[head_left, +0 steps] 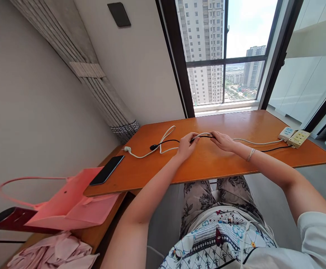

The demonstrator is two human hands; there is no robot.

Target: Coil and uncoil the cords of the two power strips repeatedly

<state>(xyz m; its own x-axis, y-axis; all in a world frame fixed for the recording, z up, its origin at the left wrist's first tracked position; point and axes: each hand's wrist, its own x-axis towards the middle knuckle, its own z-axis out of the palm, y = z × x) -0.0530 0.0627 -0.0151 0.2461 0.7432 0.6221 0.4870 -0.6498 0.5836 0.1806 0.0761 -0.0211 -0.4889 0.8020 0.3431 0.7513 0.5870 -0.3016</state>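
Note:
My left hand [187, 145] and my right hand [221, 140] are both closed on a white cord [252, 142] and a black cord [167, 142], held together over the middle of an orange wooden table [207, 164]. The white cord loops away to the left and ends in a white plug [127, 149]. The black cord ends in a black plug [153, 147]. To the right both cords run to two power strips [294, 136] at the table's far right. A bracelet sits on my right wrist.
A black phone [106, 170] lies on the table's near left corner. A pink paper bag [67, 200] and pink cloth [53, 254] sit on a lower surface at the left. A window and a curtain stand behind the table.

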